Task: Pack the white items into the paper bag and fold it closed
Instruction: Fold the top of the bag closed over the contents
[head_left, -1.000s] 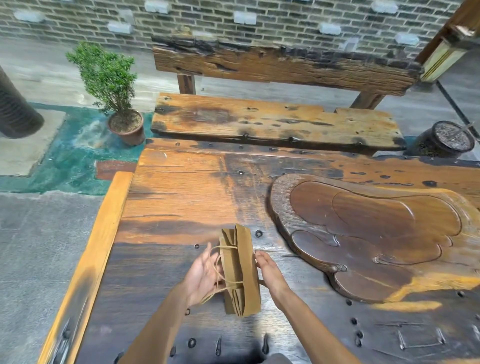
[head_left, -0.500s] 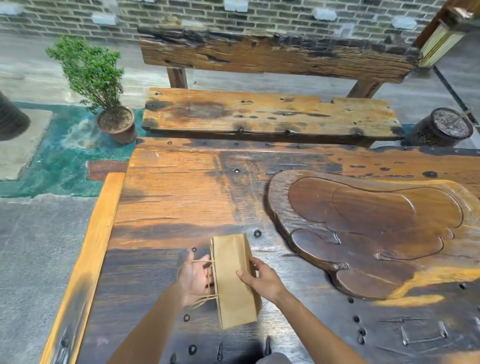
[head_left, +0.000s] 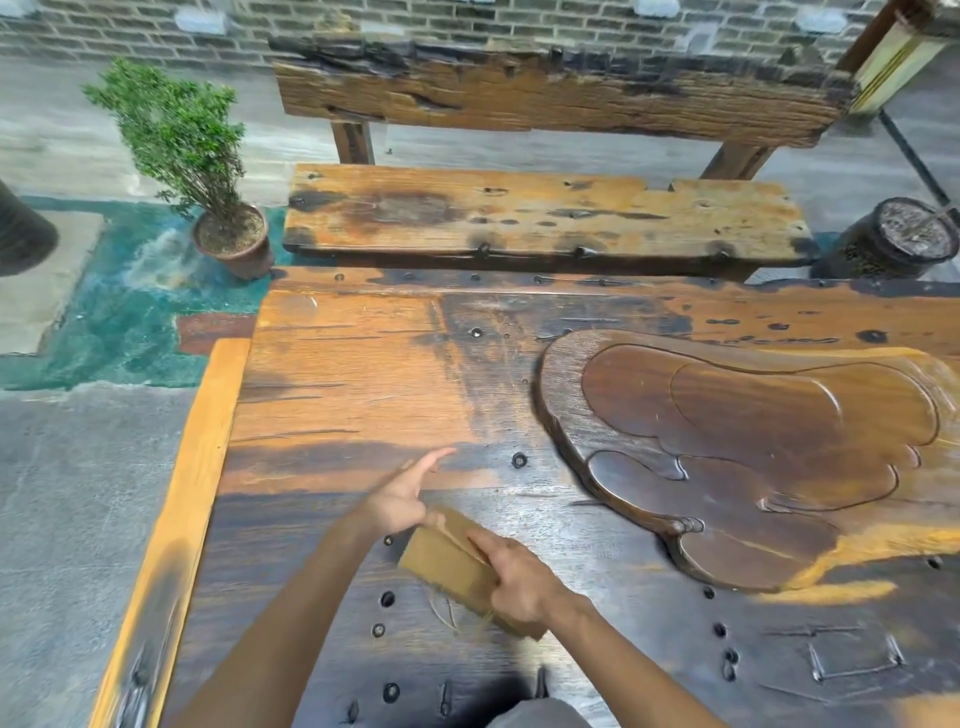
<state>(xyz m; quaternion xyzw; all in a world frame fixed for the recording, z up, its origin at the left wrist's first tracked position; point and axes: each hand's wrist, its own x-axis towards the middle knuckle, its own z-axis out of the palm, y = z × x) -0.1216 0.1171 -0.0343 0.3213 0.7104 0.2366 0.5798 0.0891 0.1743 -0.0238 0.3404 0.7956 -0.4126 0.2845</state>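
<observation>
Half a second has changed the paper bag (head_left: 457, 566) a good deal: it stood upright on its narrow base between the two hands, and now it lies flat on the wooden table (head_left: 363, 374), tilted so its long side runs from upper left to lower right. Its twine handles (head_left: 447, 613), which earlier looped out on the left side, now trail from under its near edge onto the dark boards.

Going from the left, a potted plant (head_left: 192, 156) stands on the floor beyond the table's corner. The left hand (head_left: 402, 499), which had been cupped against the bag's left face, has lifted off that face; its fingers are spread loose, the index finger pointing up and away, and only the thumb side seems to touch the bag's far upper corner, though blur makes that contact unclear. The bag lies just right of and below this hand.

The right hand (head_left: 514, 577) has come over the top and presses down on the bag's middle and right half, fingers curled over its upper face, covering much of it. To the right, well apart from the bag, lies the carved wooden tray (head_left: 753, 457). No white items show.
</observation>
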